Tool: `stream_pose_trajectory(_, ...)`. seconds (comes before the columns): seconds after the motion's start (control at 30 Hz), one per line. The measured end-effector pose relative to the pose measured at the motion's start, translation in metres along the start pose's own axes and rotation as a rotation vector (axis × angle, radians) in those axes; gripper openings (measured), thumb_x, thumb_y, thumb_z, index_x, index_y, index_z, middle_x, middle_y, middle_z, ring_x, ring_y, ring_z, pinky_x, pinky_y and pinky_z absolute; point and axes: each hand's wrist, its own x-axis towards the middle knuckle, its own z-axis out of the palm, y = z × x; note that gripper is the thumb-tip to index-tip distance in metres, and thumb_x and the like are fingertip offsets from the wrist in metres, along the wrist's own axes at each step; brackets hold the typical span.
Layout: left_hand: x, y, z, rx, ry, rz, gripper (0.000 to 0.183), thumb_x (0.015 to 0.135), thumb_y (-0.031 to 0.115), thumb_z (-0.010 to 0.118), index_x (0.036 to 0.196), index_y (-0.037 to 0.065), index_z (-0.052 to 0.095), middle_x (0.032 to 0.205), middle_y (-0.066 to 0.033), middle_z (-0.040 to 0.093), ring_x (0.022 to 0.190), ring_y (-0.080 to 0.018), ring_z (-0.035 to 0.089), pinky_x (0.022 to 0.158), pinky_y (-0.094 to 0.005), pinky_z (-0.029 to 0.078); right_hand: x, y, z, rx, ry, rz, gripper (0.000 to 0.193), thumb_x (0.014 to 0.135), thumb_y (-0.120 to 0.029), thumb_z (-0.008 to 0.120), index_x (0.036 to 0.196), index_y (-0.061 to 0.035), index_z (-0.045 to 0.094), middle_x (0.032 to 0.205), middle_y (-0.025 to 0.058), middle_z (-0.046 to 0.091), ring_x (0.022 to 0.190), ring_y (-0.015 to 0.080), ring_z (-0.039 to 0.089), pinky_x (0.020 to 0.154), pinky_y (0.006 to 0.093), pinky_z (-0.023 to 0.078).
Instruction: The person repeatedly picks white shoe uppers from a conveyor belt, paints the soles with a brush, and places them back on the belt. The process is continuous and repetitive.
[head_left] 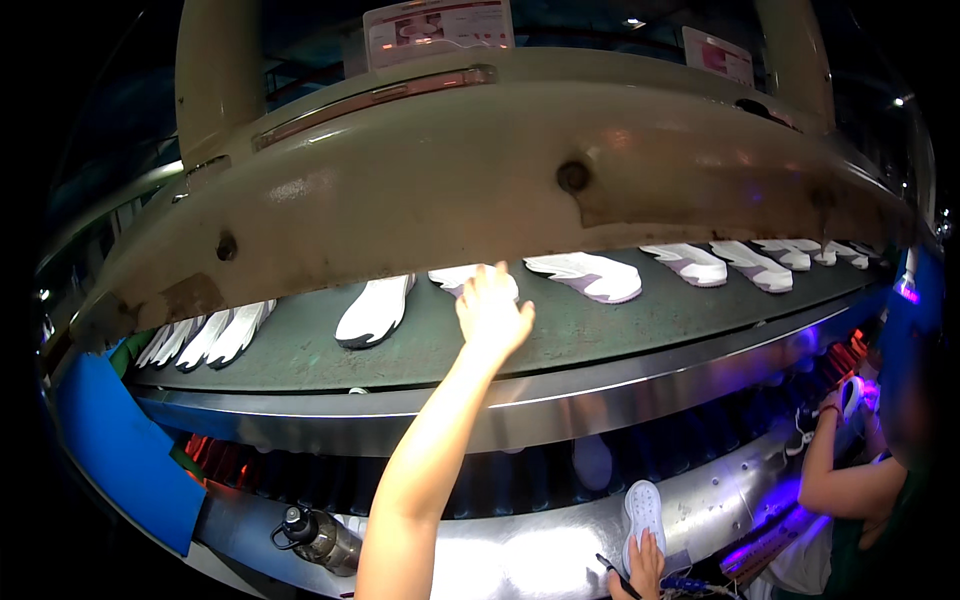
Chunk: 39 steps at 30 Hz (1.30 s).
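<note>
My left hand is stretched up and forward to the dark green belt. Its fingers are extended over a white and purple shoe sole, with the thumb spread to the right. Part of that sole is hidden behind the hand and under the machine cover. Low in the picture, my right hand grips a pale shoe sole that stands heel or toe up against the metal ledge. A slim black pen-like tool sticks out by the same fingers.
Above the belt hangs a large beige machine hood. More white soles lie in a row along the belt. A dark bottle lies on the metal ledge. At the right a co-worker's arm reaches toward a purple-lit shoe part.
</note>
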Motion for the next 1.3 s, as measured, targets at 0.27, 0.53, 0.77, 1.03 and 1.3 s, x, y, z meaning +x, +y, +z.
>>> stream_pose_trajectory(0.27, 0.003, -0.013, 0.011, 0.005, -0.245, -0.189, 0.070, 0.062, 0.037, 0.073, 0.113, -0.001, 0.043, 0.125, -0.0203, 0.036, 0.112, -0.0370, 0.039, 0.094, -0.0441, 0.033, 0.027, 0.003, 0.005, 0.026, -0.044, 0.014, 0.056, 0.077, -0.022, 0.055, 0.127, -0.0032, 0.036, 0.136, 0.0206, 0.025, 0.126, 0.0388, 0.020, 0.104, 0.0446, 0.016)
stream_pose_trajectory(0.53, -0.013, -0.007, -0.002, -0.184, -0.172, 0.284, 0.054, 0.062, 0.029, 0.074, 0.097, -0.001, 0.048, 0.094, -0.0209, 0.057, 0.091, -0.0344, 0.054, 0.081, -0.0388, 0.043, 0.023, 0.003, 0.001, 0.017, -0.009, 0.003, 0.056, 0.077, -0.023, 0.055, 0.127, -0.0046, 0.037, 0.135, 0.0208, 0.026, 0.126, 0.0379, 0.021, 0.103, 0.0426, 0.018)
stream_pose_trajectory(0.77, -0.025, 0.007, -0.044, -0.400, -0.337, 0.297, 0.046, 0.067, 0.033, 0.069, 0.096, 0.001, 0.053, 0.099, -0.0190, 0.056, 0.101, -0.0350, 0.049, 0.087, -0.0406, 0.038, 0.001, 0.012, -0.005, 0.047, 0.008, 0.104, 0.055, 0.077, -0.025, 0.055, 0.127, -0.0059, 0.038, 0.135, 0.0210, 0.027, 0.126, 0.0371, 0.022, 0.103, 0.0409, 0.020)
stream_pose_trajectory(1.03, -0.173, 0.009, -0.081, -1.362, 0.471, -0.193, 0.029, 0.076, 0.020, 0.056, 0.098, 0.002, 0.048, 0.108, -0.0134, 0.045, 0.104, -0.0227, 0.043, 0.091, -0.0334, 0.033, 0.023, -0.025, -0.057, 0.509, 0.117, 0.402, 0.035, 0.085, -0.021, 0.051, 0.108, 0.0050, 0.050, 0.101, 0.0182, 0.057, 0.084, 0.0254, 0.058, 0.072, 0.0318, 0.047)
stream_pose_trajectory(1.3, -0.271, -0.052, -0.039, -2.256, -0.688, -0.339, 0.089, 0.064, 0.021, 0.070, 0.135, 0.003, 0.018, 0.128, -0.0169, 0.037, 0.117, -0.0275, 0.040, 0.095, -0.0382, 0.037, 0.055, -0.021, -0.074, 1.509, 0.263, 0.355, 0.024, 0.085, -0.005, 0.050, 0.105, 0.0086, 0.051, 0.100, 0.0177, 0.058, 0.079, 0.0206, 0.061, 0.071, 0.0272, 0.051)
